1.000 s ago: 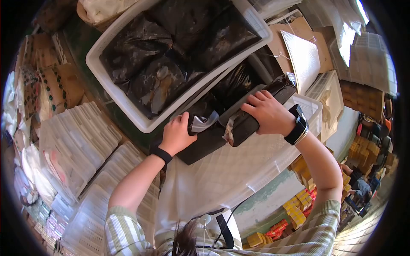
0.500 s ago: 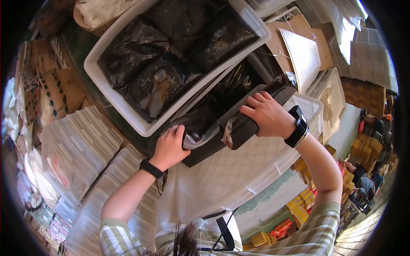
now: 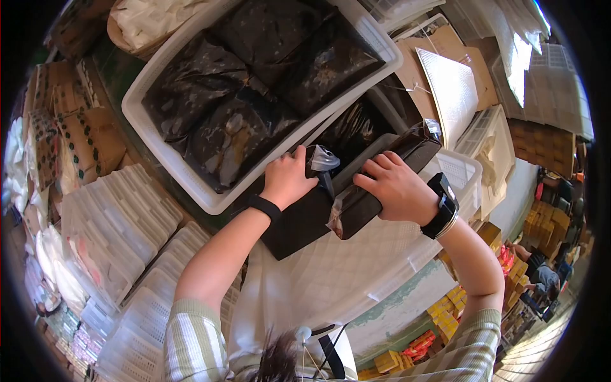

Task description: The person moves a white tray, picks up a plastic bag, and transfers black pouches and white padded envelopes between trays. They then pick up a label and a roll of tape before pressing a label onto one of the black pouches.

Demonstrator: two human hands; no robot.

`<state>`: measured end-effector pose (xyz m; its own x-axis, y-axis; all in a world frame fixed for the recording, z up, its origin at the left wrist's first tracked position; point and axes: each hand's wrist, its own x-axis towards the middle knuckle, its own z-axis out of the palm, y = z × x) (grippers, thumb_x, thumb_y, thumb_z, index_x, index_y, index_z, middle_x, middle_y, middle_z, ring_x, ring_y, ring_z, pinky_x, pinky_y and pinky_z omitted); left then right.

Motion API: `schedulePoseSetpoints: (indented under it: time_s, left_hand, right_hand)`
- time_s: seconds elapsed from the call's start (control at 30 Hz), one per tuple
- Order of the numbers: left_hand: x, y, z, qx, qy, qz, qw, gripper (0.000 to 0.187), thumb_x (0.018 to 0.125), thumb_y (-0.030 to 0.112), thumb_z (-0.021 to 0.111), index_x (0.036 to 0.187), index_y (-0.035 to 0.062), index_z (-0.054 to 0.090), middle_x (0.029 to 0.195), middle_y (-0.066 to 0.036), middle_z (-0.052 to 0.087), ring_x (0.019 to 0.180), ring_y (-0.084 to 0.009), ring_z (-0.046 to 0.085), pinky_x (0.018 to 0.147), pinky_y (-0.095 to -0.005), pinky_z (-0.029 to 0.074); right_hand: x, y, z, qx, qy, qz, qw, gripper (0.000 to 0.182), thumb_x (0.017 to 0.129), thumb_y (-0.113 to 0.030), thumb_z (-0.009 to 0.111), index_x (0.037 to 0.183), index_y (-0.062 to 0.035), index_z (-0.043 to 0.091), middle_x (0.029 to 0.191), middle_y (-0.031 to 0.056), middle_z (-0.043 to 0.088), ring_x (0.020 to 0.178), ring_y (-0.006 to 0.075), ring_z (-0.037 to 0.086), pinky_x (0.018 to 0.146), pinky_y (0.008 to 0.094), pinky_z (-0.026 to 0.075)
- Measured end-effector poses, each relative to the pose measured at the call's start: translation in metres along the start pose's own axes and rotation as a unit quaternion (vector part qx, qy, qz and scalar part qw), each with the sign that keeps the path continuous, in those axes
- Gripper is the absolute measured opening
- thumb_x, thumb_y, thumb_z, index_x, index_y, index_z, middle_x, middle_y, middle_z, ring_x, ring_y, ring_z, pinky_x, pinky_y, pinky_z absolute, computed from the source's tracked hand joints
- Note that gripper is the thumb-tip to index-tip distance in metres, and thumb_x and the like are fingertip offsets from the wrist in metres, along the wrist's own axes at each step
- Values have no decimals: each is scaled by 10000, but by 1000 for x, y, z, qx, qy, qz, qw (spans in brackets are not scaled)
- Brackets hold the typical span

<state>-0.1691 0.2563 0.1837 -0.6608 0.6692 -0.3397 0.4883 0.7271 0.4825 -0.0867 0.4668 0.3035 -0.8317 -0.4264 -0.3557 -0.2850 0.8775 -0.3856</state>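
My right hand (image 3: 402, 191) is closed over a long black box-shaped piece (image 3: 356, 213) with crinkled clear plastic at its ends. To its left, my left hand (image 3: 289, 179) pinches the gathered end of a dark plastic bag (image 3: 323, 160). Both hands are above a black box (image 3: 293, 229), whose inside shows dark shiny plastic (image 3: 356, 124). What lies under the fingers of either hand is hidden. Just beyond stands a white plastic crate (image 3: 168, 169) holding several dark, shiny plastic bags (image 3: 267, 38).
A white translucent crate (image 3: 407, 254) lies below the black box. Stacked clear plastic baskets (image 3: 121, 223) stand at left, near brown cartons (image 3: 92, 134). Flattened cardboard (image 3: 474, 60) leans at upper right. Yellow boxes (image 3: 449, 309) and another person (image 3: 541, 277) are at far right.
My left hand has moved right and away from me, drawing the bag's end over the black box. My right hand stays on the long black piece, which has tilted slightly.
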Motion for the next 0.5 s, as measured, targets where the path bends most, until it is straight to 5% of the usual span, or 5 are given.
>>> schedulePoseSetpoints:
  time_s: [0.27, 0.5]
  left_hand:
    - [24, 16, 27, 34, 34, 9, 999, 555, 675, 335, 754, 1021, 18, 458, 833, -213, 598, 781, -368, 628, 674, -424, 517]
    - [38, 30, 51, 126, 36, 15, 991, 622, 707, 342, 721, 1141, -24, 466, 895, -225, 590, 802, -353, 622, 704, -403, 506]
  right_hand:
    - [0, 1, 3, 10, 13, -8, 1000, 459, 551, -40, 652, 997, -95, 555, 926, 87, 526, 940, 269, 507, 897, 346, 384]
    - [-1, 3, 5, 5, 0, -7, 1000, 473, 543, -71, 663, 1002, -98, 548, 926, 87, 517, 945, 272, 501, 901, 349, 381]
